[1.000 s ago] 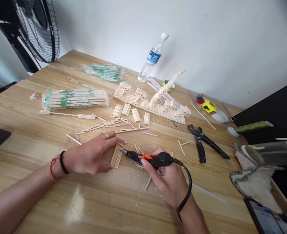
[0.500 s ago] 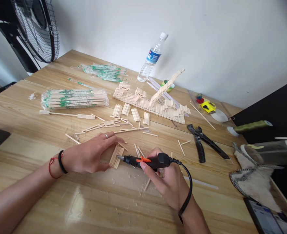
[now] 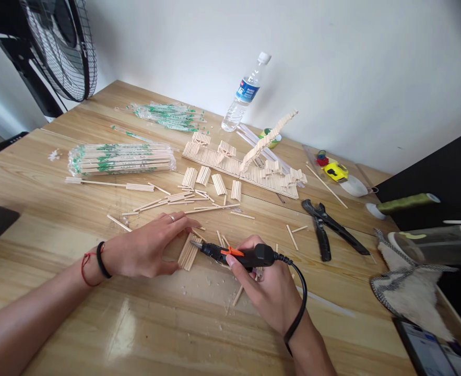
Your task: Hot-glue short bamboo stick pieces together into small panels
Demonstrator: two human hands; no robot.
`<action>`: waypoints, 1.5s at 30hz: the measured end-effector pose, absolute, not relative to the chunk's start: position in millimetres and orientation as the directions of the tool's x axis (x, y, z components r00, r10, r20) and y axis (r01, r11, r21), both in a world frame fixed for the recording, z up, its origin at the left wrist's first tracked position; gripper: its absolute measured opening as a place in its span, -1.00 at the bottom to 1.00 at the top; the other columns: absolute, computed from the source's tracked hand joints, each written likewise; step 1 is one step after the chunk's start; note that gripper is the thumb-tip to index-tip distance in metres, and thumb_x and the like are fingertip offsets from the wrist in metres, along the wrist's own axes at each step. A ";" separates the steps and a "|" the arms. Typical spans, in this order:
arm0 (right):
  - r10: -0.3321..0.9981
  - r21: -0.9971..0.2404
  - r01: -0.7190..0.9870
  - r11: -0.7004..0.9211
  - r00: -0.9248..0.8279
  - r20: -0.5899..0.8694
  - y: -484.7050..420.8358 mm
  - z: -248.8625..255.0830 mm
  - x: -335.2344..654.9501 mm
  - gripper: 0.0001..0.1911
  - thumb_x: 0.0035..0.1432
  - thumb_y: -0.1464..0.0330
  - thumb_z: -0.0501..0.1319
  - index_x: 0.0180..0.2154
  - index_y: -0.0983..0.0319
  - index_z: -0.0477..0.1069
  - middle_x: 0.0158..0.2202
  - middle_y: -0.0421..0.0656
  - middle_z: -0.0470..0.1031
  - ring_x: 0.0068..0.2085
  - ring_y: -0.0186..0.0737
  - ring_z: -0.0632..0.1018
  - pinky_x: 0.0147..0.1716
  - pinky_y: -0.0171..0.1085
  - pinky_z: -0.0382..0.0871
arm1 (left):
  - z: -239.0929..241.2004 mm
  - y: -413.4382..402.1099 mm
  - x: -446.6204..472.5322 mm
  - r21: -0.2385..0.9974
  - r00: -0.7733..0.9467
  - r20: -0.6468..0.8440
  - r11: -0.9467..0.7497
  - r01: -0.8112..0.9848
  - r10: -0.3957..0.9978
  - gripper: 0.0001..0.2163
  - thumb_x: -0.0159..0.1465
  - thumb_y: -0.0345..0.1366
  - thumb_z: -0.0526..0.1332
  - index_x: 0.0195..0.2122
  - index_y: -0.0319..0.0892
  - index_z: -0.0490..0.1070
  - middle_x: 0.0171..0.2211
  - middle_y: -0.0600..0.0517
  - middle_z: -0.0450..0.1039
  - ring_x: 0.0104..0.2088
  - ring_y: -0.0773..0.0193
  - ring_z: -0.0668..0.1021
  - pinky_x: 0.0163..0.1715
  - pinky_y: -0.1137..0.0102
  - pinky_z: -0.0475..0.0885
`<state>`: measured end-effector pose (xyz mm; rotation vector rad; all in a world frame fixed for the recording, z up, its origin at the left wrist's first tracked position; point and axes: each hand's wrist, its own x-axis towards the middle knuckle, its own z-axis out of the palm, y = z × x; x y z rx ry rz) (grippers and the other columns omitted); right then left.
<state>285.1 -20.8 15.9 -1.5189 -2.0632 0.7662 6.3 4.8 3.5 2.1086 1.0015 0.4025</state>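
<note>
My right hand (image 3: 267, 287) grips a black glue gun (image 3: 240, 254) with an orange trigger; its cable loops back past my wrist. The metal nozzle touches the right edge of a small panel of short wooden sticks (image 3: 188, 251) lying on the table. My left hand (image 3: 146, 248), with a ring and wrist bands, presses on that panel, thumb and fingers pinched round its left side. Loose cut sticks (image 3: 218, 239) lie scattered about both hands.
A stick model (image 3: 249, 164) on a long stick base stands behind, with a water bottle (image 3: 244, 94) beyond it. Wrapped chopstick bundles (image 3: 120, 158) lie left, black pliers (image 3: 326, 230) right, a fan (image 3: 60, 47) at far left, a cloth (image 3: 408, 290) and phone (image 3: 429, 350) at right.
The glue gun's nozzle slid down along the panel's edge toward me, then back up to near where it was. My left hand stayed on the panel.
</note>
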 end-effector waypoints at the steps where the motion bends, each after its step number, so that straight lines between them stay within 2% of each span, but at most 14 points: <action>1: 0.956 -0.682 0.695 0.227 -0.292 0.022 -21.1 16.2 285.1 -0.75 0.39 0.15 0.20 -0.31 0.15 0.39 -0.45 -0.23 0.48 -0.48 -0.21 0.46 -0.49 -0.26 0.31 | 4.0 4.9 6.6 0.746 0.642 -0.046 -0.401 0.531 0.765 -0.35 0.19 -0.41 0.40 0.29 -0.10 0.22 0.15 -0.12 0.43 0.09 -0.07 0.50 0.13 0.07 0.41; 13: 0.915 -0.736 0.642 0.215 -0.396 -0.078 -22.2 20.4 286.5 -0.74 0.39 0.15 0.16 -0.32 0.14 0.33 -0.45 -0.25 0.42 -0.45 -0.21 0.44 -0.45 -0.27 0.27 | 3.6 6.7 6.6 0.756 0.652 0.012 -0.433 0.491 0.758 -0.38 0.20 -0.42 0.42 0.27 -0.06 0.29 0.16 -0.10 0.43 0.12 -0.04 0.52 0.16 0.13 0.42; 24: 0.973 -0.680 0.704 0.207 -0.218 0.071 -19.7 14.8 287.5 -0.72 0.37 0.10 0.22 -0.31 0.15 0.40 -0.43 -0.21 0.48 -0.45 -0.18 0.48 -0.48 -0.26 0.31 | 7.5 6.2 6.9 0.749 0.666 -0.001 -0.441 0.494 0.746 -0.37 0.22 -0.43 0.40 0.30 -0.06 0.27 0.20 -0.11 0.40 0.16 -0.06 0.49 0.19 0.10 0.40; 29: 0.978 -0.679 0.708 0.196 -0.187 0.088 -17.9 13.7 293.3 -0.72 0.35 0.09 0.23 -0.29 0.15 0.41 -0.43 -0.18 0.55 -0.44 -0.14 0.55 -0.50 -0.27 0.37 | 9.0 5.8 7.3 0.759 0.651 0.013 -0.431 0.487 0.759 -0.43 0.26 -0.33 0.41 0.28 -0.04 0.30 0.14 -0.09 0.46 0.08 -0.04 0.53 0.12 0.15 0.42; 33: 0.980 -0.680 0.707 0.195 -0.110 0.167 -15.2 9.8 299.2 -0.74 0.36 0.10 0.25 -0.20 0.16 0.44 -0.32 -0.11 0.63 -0.31 -0.08 0.65 -0.40 -0.24 0.47 | 9.9 6.1 8.0 0.793 0.612 -0.013 -0.365 0.488 0.791 -0.45 0.29 -0.21 0.39 0.28 -0.08 0.30 -0.01 -0.07 0.51 -0.06 0.03 0.55 -0.03 0.20 0.46; 37: 0.962 -0.657 0.722 0.218 -0.045 0.270 -11.1 5.3 300.7 -0.74 0.39 0.13 0.23 -0.06 0.16 0.47 -0.13 -0.04 0.65 -0.19 -0.05 0.67 -0.29 -0.19 0.54 | 11.7 5.1 9.9 0.868 0.572 -0.023 -0.268 0.419 0.820 -0.53 0.32 -0.15 0.38 0.20 -0.11 0.33 0.00 -0.06 0.48 -0.05 0.08 0.53 -0.05 0.23 0.46; 41: 0.920 -0.583 0.750 0.312 -0.085 0.383 -5.9 3.0 301.4 -0.72 0.43 0.19 0.21 0.08 0.15 0.45 -0.03 0.00 0.61 -0.04 -0.01 0.64 -0.08 -0.09 0.55 | 11.2 1.9 13.8 0.953 0.514 -0.065 -0.100 0.287 0.856 -0.52 0.32 -0.09 0.39 0.18 -0.09 0.32 -0.14 0.02 0.44 -0.19 0.19 0.50 -0.17 0.29 0.45; 45: 0.894 -0.536 0.751 0.386 -0.162 0.418 -2.0 0.3 303.2 -0.71 0.46 0.25 0.19 0.14 0.10 0.46 -0.02 -0.01 0.58 -0.02 -0.01 0.63 -0.02 -0.06 0.55 | 9.3 -0.3 17.4 0.986 0.516 -0.099 0.012 0.169 0.851 -0.57 0.34 -0.08 0.36 0.14 -0.10 0.32 -0.23 0.06 0.40 -0.27 0.26 0.47 -0.26 0.34 0.42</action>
